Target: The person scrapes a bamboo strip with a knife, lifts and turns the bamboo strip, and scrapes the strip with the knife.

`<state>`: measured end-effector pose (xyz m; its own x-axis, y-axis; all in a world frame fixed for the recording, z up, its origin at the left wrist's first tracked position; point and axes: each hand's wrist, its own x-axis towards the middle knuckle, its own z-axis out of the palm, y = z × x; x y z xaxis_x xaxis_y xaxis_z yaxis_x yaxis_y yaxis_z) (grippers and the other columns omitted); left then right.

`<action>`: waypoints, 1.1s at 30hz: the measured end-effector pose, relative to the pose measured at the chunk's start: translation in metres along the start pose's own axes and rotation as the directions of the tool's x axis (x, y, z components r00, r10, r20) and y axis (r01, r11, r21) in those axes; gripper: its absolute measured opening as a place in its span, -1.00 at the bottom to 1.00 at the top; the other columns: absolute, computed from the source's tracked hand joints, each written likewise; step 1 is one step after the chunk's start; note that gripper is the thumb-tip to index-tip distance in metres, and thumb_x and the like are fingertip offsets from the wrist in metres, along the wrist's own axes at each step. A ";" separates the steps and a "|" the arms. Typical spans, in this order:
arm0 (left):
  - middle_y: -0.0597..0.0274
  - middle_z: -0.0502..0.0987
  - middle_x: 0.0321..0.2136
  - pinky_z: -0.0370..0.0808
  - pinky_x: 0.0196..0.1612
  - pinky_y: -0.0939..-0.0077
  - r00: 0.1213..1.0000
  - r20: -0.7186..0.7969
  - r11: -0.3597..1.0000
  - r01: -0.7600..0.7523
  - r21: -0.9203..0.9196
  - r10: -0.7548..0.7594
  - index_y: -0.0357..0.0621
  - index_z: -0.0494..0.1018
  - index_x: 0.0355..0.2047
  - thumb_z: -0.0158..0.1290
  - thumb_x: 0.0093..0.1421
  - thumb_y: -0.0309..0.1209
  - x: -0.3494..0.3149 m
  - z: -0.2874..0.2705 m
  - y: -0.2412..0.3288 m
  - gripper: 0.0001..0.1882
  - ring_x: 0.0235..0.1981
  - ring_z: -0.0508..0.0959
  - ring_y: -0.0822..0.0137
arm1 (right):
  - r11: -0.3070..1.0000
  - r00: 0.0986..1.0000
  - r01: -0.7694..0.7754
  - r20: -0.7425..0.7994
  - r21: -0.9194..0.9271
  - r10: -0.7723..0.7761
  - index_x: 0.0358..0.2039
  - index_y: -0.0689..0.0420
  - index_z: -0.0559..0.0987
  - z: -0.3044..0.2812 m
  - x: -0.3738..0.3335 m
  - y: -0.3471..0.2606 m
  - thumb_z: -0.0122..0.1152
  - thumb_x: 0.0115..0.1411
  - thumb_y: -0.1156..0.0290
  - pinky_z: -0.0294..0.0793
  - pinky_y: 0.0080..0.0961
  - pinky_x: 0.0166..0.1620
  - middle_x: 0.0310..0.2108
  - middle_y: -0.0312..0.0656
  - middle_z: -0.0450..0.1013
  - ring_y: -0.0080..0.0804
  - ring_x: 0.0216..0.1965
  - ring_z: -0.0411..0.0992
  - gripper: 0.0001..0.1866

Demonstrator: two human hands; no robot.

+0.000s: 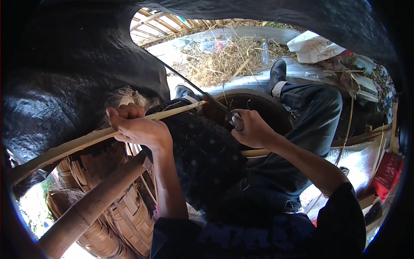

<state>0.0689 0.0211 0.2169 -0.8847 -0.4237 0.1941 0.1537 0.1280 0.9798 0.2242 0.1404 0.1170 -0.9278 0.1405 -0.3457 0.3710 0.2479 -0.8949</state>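
My left hand [140, 125] is closed around a long split bamboo strip [69, 149], which runs from the lower left to a pale tip above my lap. In my right hand [254, 127] is the handle of a long, thin, dark knife [211, 98]; its blade slants up to the left. The blade crosses close to the strip's tip; I cannot tell whether they touch. Below them a dark patterned cloth [198, 155] covers my left thigh. A dark round vessel [258, 97] stands between my legs.
A thick bamboo pole [86, 220] and woven bamboo baskets [116, 233] are at my lower left. Black plastic sheeting [69, 90] hangs left and overhead. Beyond my feet lie dry shavings [233, 58] and a clear bottle [265, 49]. A red bag [388, 172] is at the right.
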 end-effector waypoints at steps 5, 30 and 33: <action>0.43 -0.10 -0.79 -0.05 -0.58 0.60 1.000 0.001 0.998 -0.018 -0.065 0.018 0.01 -0.12 -0.80 -0.31 0.21 -0.19 0.009 0.004 -0.001 -0.53 -0.72 -0.07 0.53 | 0.981 0.990 -0.122 0.094 0.149 0.109 -0.39 0.29 0.44 0.037 -0.020 0.038 0.09 -0.16 0.45 0.40 -0.33 -0.36 -0.54 0.07 0.43 -0.07 -0.43 0.45 -0.74; 0.41 -0.02 -0.81 -0.05 -0.58 0.60 0.634 0.765 0.909 0.243 -0.338 0.115 0.00 -0.05 -0.77 -0.36 0.21 -0.30 0.027 -0.043 -0.009 -0.61 -0.72 -0.03 0.56 | 0.988 0.971 -0.155 0.187 0.028 0.147 -0.52 0.27 0.40 0.000 0.003 0.035 0.13 -0.19 0.41 0.34 -0.33 -0.43 -0.63 0.01 0.38 -0.11 -0.50 0.42 -0.78; 0.41 -0.01 -0.82 -0.06 -0.58 0.59 0.614 0.786 0.868 0.350 -0.351 0.070 0.01 -0.05 -0.78 -0.34 0.18 -0.30 0.037 -0.054 -0.014 -0.62 -0.73 -0.05 0.54 | 0.976 0.959 -0.216 0.195 0.024 0.207 -0.52 0.28 0.38 -0.007 -0.014 -0.002 0.12 -0.18 0.43 0.32 -0.34 -0.45 -0.68 -0.02 0.34 -0.14 -0.54 0.40 -0.79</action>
<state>0.0574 -0.0448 0.2129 -0.8786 0.4533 0.1503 -0.0216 -0.3522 0.9357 0.2371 0.1445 0.1260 -0.8203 -0.0009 -0.5720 0.5616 0.1886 -0.8056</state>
